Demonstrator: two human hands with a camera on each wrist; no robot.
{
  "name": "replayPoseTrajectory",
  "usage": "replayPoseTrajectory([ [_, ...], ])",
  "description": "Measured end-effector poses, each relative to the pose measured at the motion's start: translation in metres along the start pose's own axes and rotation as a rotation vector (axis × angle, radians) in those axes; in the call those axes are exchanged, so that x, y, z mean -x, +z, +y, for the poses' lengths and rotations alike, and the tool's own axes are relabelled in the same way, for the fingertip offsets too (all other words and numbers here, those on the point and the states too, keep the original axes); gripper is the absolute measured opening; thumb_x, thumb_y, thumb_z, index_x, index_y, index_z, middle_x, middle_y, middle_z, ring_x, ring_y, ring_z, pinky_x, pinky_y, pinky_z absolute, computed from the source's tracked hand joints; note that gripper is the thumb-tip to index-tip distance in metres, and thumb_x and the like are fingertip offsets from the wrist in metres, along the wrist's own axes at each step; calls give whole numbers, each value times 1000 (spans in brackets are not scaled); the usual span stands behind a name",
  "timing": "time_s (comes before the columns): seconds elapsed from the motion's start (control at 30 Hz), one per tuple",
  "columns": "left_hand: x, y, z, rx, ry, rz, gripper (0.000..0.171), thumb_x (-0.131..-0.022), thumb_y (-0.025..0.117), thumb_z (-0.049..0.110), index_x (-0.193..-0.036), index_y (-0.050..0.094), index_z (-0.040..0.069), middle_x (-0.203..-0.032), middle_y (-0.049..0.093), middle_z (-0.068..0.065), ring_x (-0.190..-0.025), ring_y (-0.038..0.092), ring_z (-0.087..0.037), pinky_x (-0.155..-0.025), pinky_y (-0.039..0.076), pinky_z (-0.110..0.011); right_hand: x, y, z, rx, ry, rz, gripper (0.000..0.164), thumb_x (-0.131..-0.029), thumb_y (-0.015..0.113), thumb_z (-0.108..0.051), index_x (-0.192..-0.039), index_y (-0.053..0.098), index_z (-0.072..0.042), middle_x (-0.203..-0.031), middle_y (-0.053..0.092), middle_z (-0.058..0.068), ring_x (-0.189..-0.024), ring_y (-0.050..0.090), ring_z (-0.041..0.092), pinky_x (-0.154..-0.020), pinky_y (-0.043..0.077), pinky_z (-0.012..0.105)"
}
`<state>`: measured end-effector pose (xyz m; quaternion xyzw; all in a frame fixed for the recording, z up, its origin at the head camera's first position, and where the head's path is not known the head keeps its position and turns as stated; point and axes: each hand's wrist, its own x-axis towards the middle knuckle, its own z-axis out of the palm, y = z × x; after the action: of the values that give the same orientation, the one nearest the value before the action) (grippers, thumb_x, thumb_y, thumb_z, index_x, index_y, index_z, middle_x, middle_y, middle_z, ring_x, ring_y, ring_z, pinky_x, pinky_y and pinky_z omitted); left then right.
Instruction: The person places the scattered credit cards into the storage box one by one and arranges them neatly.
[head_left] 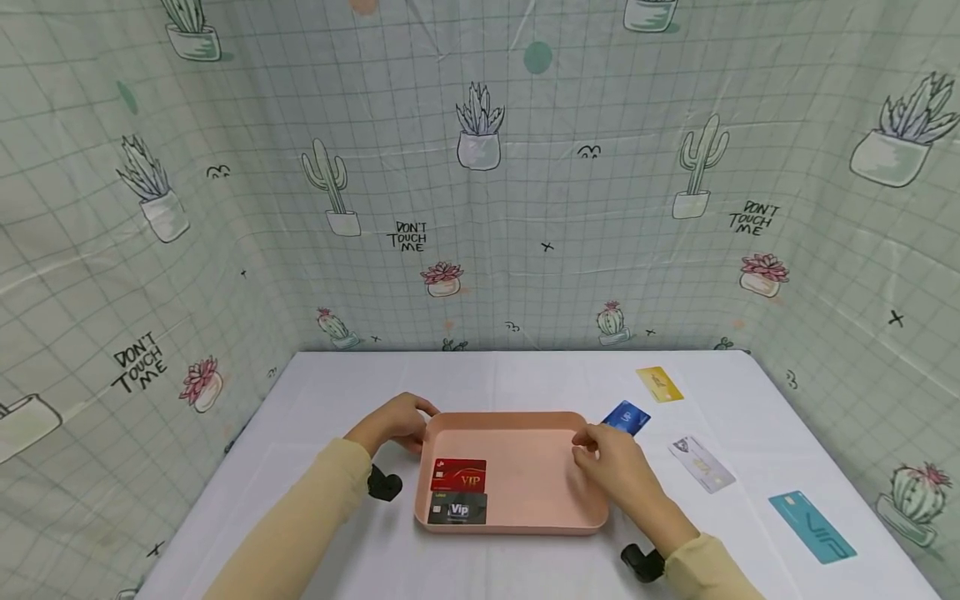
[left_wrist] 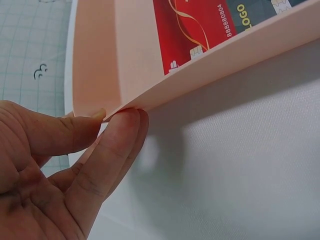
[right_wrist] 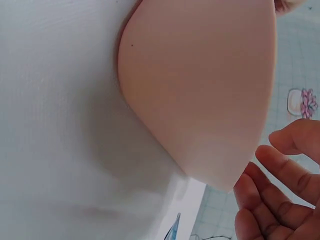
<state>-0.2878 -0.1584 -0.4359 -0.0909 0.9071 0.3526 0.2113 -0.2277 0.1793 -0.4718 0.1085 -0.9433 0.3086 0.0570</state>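
A shallow pink tray (head_left: 525, 479) stands on the table, with a red VIP card (head_left: 459, 475) just above a black Vip card (head_left: 458, 508) along its left side. My left hand (head_left: 399, 421) pinches the tray's far left corner; in the left wrist view the thumb (left_wrist: 70, 132) and fingers (left_wrist: 107, 155) meet at the rim. Over the tray's right edge is my right hand (head_left: 618, 462), its fingers loosely bent. The right wrist view has its fingertips (right_wrist: 246, 187) right at the rim, thumb and forefinger a little apart, nothing between them.
Right of the tray lie a blue card (head_left: 628, 417), partly hidden by the right hand, a gold card (head_left: 660, 384), a silver card (head_left: 702, 463) and a teal VIP card (head_left: 812, 527). A cactus-print cloth (head_left: 517, 208) surrounds the white table (head_left: 555, 379) at the back and sides.
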Motion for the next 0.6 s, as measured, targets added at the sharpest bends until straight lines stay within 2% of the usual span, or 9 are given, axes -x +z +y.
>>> replayPoseTrajectory([
  [0.27, 0, 1, -1, 6, 13, 7, 46, -88, 67, -5, -133, 68, 5, -87, 68, -13, -59, 62, -17, -62, 63, -30, 6, -3, 6, -8, 68, -10, 13, -95, 70, -17, -104, 76, -9, -102, 75, 3, -92, 67, 21, -82, 60, 43],
  [0.6, 1, 1, 0, 5, 20, 3, 46, -88, 65, -6, -134, 68, 4, -88, 69, -12, -58, 62, -16, -64, 64, -31, 10, -9, 17, 23, 55, 26, 12, -95, 68, -17, -102, 76, -11, -97, 75, 1, -91, 66, 21, -78, 57, 40],
])
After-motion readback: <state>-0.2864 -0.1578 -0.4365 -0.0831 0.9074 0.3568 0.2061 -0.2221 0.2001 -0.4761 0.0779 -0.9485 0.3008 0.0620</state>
